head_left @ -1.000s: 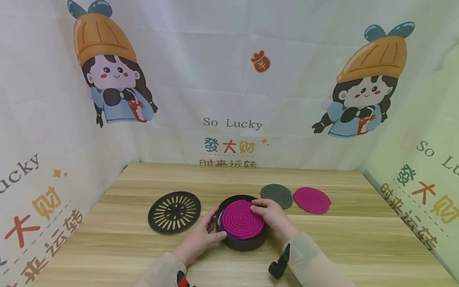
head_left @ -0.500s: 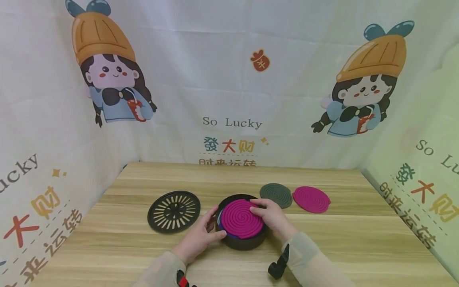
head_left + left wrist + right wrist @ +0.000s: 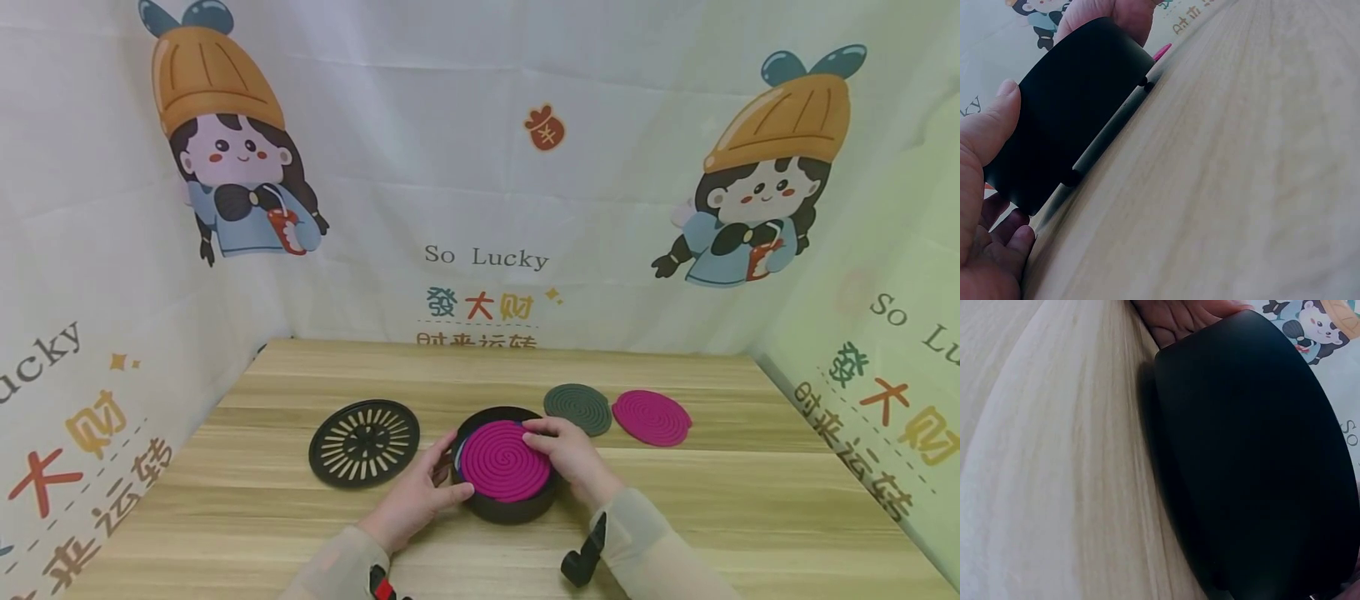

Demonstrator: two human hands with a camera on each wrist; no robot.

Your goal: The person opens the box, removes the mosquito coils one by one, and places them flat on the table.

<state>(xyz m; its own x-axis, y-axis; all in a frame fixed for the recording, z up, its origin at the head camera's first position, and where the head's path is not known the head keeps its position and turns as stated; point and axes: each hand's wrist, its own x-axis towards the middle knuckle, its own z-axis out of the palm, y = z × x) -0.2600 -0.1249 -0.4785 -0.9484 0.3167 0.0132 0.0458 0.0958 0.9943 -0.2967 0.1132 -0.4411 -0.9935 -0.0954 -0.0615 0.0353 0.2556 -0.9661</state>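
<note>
A magenta mosquito coil (image 3: 504, 461) lies in the mouth of a round black coil holder (image 3: 513, 510), with a sliver of blue showing at its left edge. My left hand (image 3: 411, 505) grips the holder's left side, thumb at the near rim and fingers round the back. In the left wrist view that thumb (image 3: 999, 122) presses the dark side wall. My right hand (image 3: 576, 457) reaches over the holder's right rim, its curled fingertips on the magenta coil's upper right edge. Its thumb is hidden in the head view.
A black slotted lid (image 3: 364, 443) lies on the wooden table (image 3: 750, 517), left of the holder. Behind and to the right lie a dark green coil (image 3: 577, 408) and another magenta coil (image 3: 652, 417). A printed cloth (image 3: 360, 167) hangs around the table's back and sides.
The magenta coil in the holder has shifted slightly left and turned a little, and it sits flatter within the rim. Both hands keep nearly the same places.
</note>
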